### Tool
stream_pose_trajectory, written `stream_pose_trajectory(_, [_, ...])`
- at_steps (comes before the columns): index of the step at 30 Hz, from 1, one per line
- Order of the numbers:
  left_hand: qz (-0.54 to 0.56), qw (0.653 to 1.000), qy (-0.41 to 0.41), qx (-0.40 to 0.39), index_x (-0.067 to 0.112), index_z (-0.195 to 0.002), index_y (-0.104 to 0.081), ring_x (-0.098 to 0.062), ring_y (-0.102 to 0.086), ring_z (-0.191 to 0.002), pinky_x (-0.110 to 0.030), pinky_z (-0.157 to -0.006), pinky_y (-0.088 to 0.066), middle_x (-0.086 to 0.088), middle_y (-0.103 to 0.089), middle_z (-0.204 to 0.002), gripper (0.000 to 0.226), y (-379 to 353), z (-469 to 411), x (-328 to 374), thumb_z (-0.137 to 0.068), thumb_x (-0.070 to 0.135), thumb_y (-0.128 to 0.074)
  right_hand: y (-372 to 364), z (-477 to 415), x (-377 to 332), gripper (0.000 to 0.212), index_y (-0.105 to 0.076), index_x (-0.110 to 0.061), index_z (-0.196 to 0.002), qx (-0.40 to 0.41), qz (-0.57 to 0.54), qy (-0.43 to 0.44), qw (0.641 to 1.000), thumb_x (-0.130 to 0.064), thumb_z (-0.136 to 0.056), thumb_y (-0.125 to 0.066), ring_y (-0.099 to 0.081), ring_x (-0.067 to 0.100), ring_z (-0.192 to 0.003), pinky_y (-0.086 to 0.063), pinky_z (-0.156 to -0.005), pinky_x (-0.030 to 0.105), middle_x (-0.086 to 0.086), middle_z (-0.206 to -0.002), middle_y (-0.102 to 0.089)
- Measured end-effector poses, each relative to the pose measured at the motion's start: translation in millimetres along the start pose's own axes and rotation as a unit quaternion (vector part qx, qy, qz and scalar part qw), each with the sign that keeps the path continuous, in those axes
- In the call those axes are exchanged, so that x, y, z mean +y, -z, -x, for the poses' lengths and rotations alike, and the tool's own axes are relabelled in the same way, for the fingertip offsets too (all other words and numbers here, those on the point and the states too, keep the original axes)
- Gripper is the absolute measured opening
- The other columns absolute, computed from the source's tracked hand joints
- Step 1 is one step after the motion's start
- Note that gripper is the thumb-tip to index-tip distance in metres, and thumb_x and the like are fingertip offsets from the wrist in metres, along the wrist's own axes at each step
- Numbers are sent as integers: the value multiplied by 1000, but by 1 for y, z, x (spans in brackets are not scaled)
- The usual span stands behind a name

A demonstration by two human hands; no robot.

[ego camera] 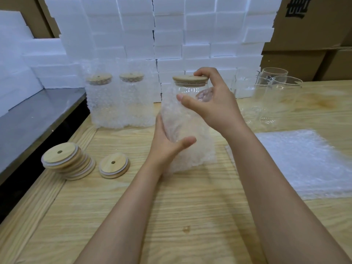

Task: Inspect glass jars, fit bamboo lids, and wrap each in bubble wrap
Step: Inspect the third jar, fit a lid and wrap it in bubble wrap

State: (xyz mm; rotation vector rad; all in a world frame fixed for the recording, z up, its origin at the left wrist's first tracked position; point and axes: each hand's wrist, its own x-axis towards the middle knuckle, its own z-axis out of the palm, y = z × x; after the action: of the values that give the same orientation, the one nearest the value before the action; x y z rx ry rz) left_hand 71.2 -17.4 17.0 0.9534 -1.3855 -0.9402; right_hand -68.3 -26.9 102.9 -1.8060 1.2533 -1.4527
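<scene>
Above the wooden table (190, 216), both hands grip the jar (187, 119).

Cardboard box (314, 29), upper right: one black printed mark (298, 7), cut off by the frame's top edge and illegible. Nothing else carries readable text.

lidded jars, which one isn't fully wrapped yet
The jar between left hand and right hand: bubble wrap covers only its lower part. The two jars behind are wrapped past the top.
</scene>
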Motion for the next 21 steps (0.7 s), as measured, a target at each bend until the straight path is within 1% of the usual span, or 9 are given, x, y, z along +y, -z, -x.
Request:
stream_pose_trajectory(3, [-22,998,30,-58,22,-134,-44,-1,-60,-113,-16,-86,-50,7,-62,-125,98,-1,4,-8,-48,38,-88,3,-1,0,47,-50,-39,-108,22,-13,10,1000,-47,-72,-79,-56,14,-81,-49,-71,24,-12,-84,-53])
stream_pose_trajectory(5, [-26,998,31,-56,16,-133,-49,-2,-64,-107,-12,-80,-50,5,-67,-118,87,-3,3,-10,-56,30,-89,5,-2,0,47,-50,-38,-108,9,-8,14,1000,-45,-72,-79,-55,13,-81,-49,-72,26,-16,-83,-52])
stream_pose_trajectory(8, [-1,999,34,-42,9,-125,-57,-9,-67,-104,-18,-80,-52,-2,-70,-112,78,-4,2,-6,-58,34,-87,6,-1,1,47,-51,-37,-108,-36,12,16,999,-45,-72,-80,-53,11,-77,-49,-71,28,-14,-82,-51])
stream_pose_trajectory(10, [10,999,21,-26,5,-121,-61,-12,-68,-104,-19,-80,-51,-4,-72,-110,76,-4,1,-3,-57,40,-82,3,0,2,47,-50,-40,-108,-69,26,5,997,-46,-71,-79,-52,11,-72,-48,-65,24,-6,-83,-53])
stream_pose_trajectory(12, [31,999,12,-13,1,-123,-59,-15,-66,-108,-23,-85,-52,-9,-70,-114,77,-4,0,0,-59,39,-79,0,2,5,47,-48,-41,-109,-101,36,-11,994,-45,-73,-77,-48,10,-64,-44,-58,21,-1,-80,-51])
stream_pose_trajectory(14, [48,999,14,-12,1,-125,-56,-19,-64,-112,-31,-92,-52,-13,-68,-118,78,-5,0,0,-60,36,-79,-1,2,7,47,-46,-39,-110,-120,31,-23,992,-42,-75,-76,-46,11,-63,-42,-58,24,1,-79,-50])
stream_pose_trajectory(16, [56,998,15,-14,3,-123,-59,-20,-65,-110,-30,-91,-52,-11,-69,-116,71,-6,0,-1,-62,33,-79,1,2,9,47,-45,-40,-112,-133,34,-27,990,-45,-76,-75,-48,12,-66,-43,-63,26,1,-81,-51])
stream_pose_trajectory(18, [63,998,16,-18,2,-121,-60,-19,-67,-108,-26,-85,-53,-9,-71,-112,66,-7,1,-2,-64,30,-79,5,0,9,49,-44,-43,-117,-150,46,-37,987,-57,-77,-69,-53,11,-75,-44,-67,27,-1,-90,-57])
stream_pose_trajectory(21, [79,997,27,-9,-2,-119,-59,-17,-69,-101,-22,-79,-52,-2,-74,-102,67,-5,0,-4,-63,29,-79,11,-3,11,50,-44,-42,-129,-149,30,-64,986,-68,-86,-48,-58,12,-102,-46,-88,32,-3,-112,-60])
